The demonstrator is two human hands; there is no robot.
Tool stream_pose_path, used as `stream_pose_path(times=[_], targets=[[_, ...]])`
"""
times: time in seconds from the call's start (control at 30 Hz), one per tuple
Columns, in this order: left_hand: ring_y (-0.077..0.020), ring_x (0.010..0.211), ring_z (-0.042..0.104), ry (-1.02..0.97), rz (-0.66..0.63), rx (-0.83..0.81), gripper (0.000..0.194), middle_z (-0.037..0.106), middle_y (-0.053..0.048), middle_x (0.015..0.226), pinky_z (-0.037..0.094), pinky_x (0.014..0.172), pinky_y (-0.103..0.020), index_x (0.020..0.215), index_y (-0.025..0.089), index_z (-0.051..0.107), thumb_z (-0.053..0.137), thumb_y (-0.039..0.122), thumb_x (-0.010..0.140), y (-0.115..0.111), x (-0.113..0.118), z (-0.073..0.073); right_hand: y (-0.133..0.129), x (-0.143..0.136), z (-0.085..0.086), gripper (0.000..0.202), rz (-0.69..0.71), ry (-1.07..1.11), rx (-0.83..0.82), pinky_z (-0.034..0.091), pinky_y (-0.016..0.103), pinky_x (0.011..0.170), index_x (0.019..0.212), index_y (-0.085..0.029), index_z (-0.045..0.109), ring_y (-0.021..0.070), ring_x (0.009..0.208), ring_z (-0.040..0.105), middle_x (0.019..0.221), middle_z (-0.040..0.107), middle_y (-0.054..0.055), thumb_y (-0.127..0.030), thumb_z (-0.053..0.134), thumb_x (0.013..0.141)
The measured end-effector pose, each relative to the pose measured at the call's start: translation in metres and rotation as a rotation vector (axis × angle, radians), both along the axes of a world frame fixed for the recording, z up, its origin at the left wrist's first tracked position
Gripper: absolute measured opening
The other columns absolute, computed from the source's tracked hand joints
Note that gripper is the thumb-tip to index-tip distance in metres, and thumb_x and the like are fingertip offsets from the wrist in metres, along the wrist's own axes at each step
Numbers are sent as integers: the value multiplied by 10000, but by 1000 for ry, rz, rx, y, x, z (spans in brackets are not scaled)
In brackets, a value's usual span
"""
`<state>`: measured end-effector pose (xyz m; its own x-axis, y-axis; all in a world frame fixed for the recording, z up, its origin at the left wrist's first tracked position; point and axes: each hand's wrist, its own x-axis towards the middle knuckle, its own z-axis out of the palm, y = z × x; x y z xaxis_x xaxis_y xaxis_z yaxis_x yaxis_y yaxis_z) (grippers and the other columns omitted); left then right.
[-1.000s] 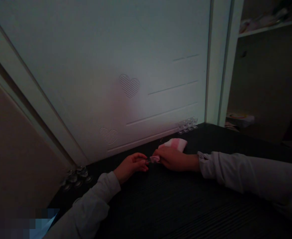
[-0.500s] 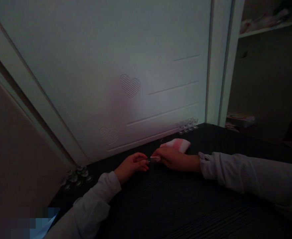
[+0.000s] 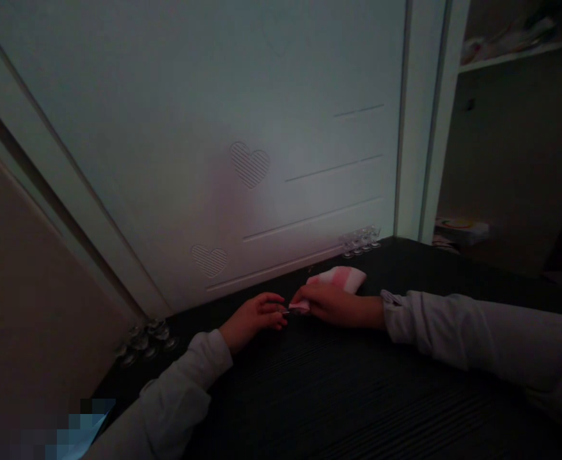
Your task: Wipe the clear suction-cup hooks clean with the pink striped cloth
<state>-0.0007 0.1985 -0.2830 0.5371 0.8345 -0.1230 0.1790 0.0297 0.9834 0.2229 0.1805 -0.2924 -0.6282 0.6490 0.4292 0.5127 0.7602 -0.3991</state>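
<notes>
Over the dark tabletop (image 3: 281, 390), my left hand (image 3: 252, 322) pinches a small thin shiny piece (image 3: 285, 312), too small and dim to name. Facing it from the right, my right hand (image 3: 326, 303) is closed on a pink and white cloth (image 3: 341, 278). A folded end of the cloth pokes out at the right fingertips, close to the shiny piece. Whether the cloth touches that piece, I cannot tell.
Clear glass-like pieces with round bases stand in a cluster (image 3: 149, 342) at the left edge. A similar clear group (image 3: 361, 241) stands at the back right. Behind rises a white panel (image 3: 309, 128) with carved hearts. Right is a shelf (image 3: 520, 54) holding items.
Both hands stay in nearly the same place. My left fingers have shifted slightly around the small piece, and the cloth end at my right fingertips has moved a little.
</notes>
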Motion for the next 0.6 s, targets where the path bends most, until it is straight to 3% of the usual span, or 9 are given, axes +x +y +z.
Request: stream_pose_path(times=[0.17, 0.37, 0.6], targets=[[-149, 734, 645, 18, -14, 7, 393, 674, -43, 906, 488, 708, -320, 968, 154, 572, 765, 203, 629, -2, 1, 2, 0, 2, 1, 251, 10, -45, 19, 478, 315, 767, 1039, -149, 640, 197, 872, 622, 984, 698, 87, -120, 518, 822], [-154, 687, 632, 67, -42, 7, 336, 688, -32, 736, 479, 704, -322, 919, 122, 617, 759, 219, 630, -3, 1, 4, -2, 4, 3, 264, 49, -91, 37, 472, 323, 746, 1044, -130, 650, 205, 844, 621, 956, 706, 102, -120, 496, 830], [-158, 696, 631, 82, -54, 10, 326, 688, -32, 744, 479, 716, -331, 918, 126, 627, 753, 225, 633, -6, 2, 8, -5, 5, 2, 243, 59, -110, 65, 461, 320, 717, 1029, -136, 647, 200, 814, 610, 940, 699, 102, -152, 478, 855]])
